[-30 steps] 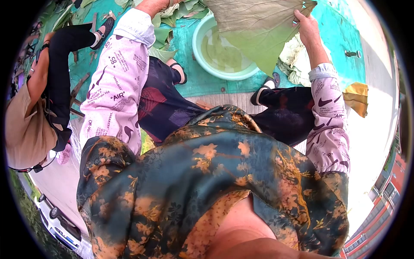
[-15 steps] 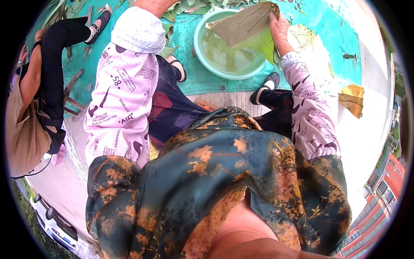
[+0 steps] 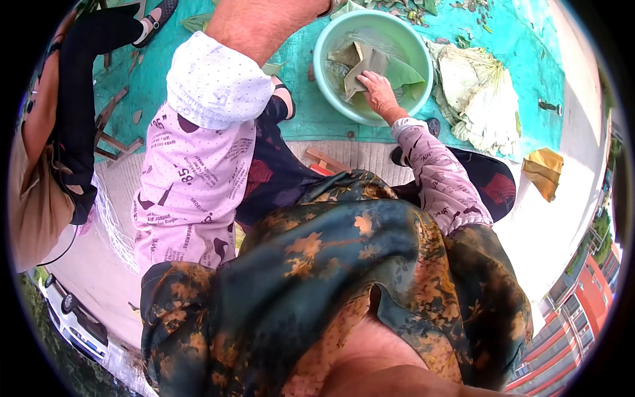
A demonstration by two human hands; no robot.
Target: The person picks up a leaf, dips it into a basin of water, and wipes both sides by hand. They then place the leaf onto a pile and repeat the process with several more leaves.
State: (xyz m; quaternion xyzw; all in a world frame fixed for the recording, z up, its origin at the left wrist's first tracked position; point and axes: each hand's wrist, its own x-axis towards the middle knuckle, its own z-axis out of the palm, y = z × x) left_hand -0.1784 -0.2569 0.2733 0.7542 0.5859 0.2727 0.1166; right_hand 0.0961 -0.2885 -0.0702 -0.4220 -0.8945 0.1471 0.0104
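Note:
My right hand [image 3: 378, 94] reaches into a pale green basin [image 3: 319, 63]. Its fingers are closed on the near edge of a folded brown dried leaf [image 3: 364, 61], down at the shallow water inside. A smoother green leaf [image 3: 401, 73] lies beside it in the basin, to the right of the brown one. Of my left arm, the forearm [image 3: 264, 20] stretches up and to the right along the top edge, and the left hand is cut off by the frame.
A teal tarp [image 3: 291, 79] lies under the basin, with a stack of large pale dried leaves [image 3: 479, 92] to its right. Leaf scraps are scattered at the top. A yellow-brown folded piece [image 3: 544, 173] lies at right. At left sits another person [image 3: 49, 152] near a wooden frame [image 3: 109, 132].
My right hand has lowered the brown leaf from above the basin down into it. The leaf is now folded. My left forearm has swung further right across the top.

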